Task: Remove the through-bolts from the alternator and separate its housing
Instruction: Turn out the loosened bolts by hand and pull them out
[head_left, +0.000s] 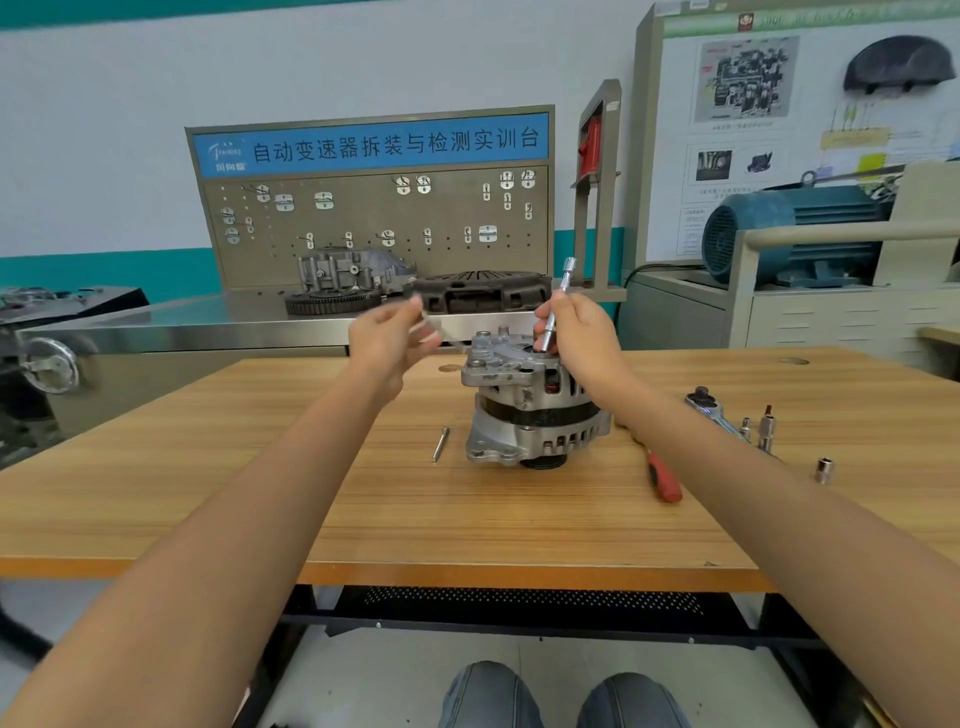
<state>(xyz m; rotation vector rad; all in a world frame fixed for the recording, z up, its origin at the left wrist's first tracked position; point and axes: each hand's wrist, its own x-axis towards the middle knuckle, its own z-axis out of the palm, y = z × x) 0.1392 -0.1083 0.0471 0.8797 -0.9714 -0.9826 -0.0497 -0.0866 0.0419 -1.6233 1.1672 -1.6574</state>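
Note:
The silver alternator (530, 410) stands on end on the wooden table (363, 509), pulley down. My right hand (576, 332) grips a chrome socket extension (558, 301) that stands almost upright with its lower end on the alternator's top face. My left hand (389, 332) is blurred, raised left of the alternator, and pinches a thin, blurred bolt-like rod (441, 332). One removed through-bolt (440, 444) lies on the table left of the alternator.
A red-handled screwdriver (662, 475) lies right of the alternator. Further right are a ratchet (709, 408), bits and a loose socket (824, 470). Behind the table stand a steel bench with a pegboard (374, 223) and gearbox parts, and a blue motor (789, 234).

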